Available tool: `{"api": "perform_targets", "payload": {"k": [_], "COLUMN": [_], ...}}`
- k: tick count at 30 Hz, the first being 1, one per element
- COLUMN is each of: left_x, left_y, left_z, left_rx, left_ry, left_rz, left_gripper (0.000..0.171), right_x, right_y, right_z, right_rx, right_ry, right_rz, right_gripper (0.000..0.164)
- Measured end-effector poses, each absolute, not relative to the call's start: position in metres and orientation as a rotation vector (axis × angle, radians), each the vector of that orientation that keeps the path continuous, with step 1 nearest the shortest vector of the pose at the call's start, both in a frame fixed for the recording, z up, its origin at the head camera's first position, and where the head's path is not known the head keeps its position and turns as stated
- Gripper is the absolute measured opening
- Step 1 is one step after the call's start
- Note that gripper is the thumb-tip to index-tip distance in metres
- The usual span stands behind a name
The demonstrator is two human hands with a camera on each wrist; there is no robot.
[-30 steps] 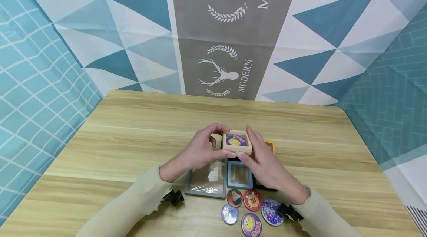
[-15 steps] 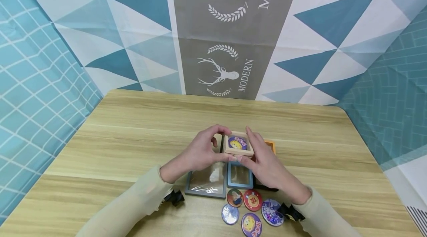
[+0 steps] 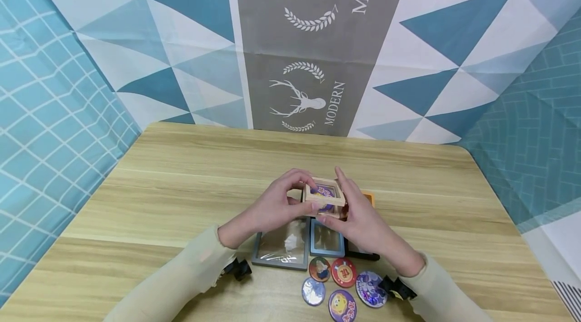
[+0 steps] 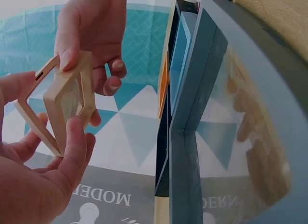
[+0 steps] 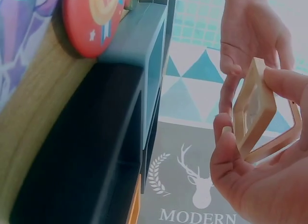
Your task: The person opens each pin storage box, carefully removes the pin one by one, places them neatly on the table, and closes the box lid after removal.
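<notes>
Both hands hold a small pale-wood hinged display frame (image 3: 337, 201) above the table; its two halves stand apart in a V. Inside it shows a round purple badge (image 3: 324, 191) with a yellow cartoon figure. The left hand (image 3: 277, 200) pinches one half between thumb and fingers at its left side. At the right side, the right hand (image 3: 363, 222) grips the frame with its thumb at the near edge. In the left wrist view the parted frame (image 4: 54, 106) meets at its lower corner. The right wrist view shows the same frame (image 5: 267, 101), fingers on both halves.
Beneath the hands lie a large grey frame (image 3: 279, 264), a small blue frame (image 3: 327, 252), a black frame (image 3: 369, 256) and an orange frame (image 3: 371, 198). Several round badges, among them a red one (image 3: 344, 272) and a purple one (image 3: 342, 306), lie at the near side.
The wooden frame's halves have come apart; it looked closed one second ago. The left fingertips have shifted right over its edge. Badges and frames on the table stay put.
</notes>
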State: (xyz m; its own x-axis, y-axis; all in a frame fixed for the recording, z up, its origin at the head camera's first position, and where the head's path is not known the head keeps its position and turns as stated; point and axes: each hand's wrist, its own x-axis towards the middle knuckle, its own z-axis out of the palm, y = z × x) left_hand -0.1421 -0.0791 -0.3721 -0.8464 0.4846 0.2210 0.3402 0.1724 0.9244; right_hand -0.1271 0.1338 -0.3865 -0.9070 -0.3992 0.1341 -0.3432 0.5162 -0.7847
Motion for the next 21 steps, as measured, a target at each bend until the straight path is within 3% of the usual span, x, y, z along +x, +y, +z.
{"api": "perform_targets", "payload": {"k": [11, 16, 21], "left_x": [-0.150, -0.152, -0.155], "left_y": [-0.080, -0.082, -0.083], "left_z": [-0.379, -0.378, -0.378], "left_rx": [0.471, 0.331, 0.254], "left_ry": [2.143, 2.136, 2.115], "left_rz": [1.847, 1.866, 1.863], "left_gripper": [0.042, 0.049, 0.044], "right_x": [-0.128, -0.129, -0.130], "right_y": [0.131, 0.130, 0.131], "right_z": [-0.388, -0.389, -0.391], "right_rx": [-0.571, -0.586, -0.612], "right_ry": [2.720, 2.740, 2.801], "right_rz": [-1.266, -1.227, -1.196], "right_gripper": [0.107, 0.107, 0.103]}}
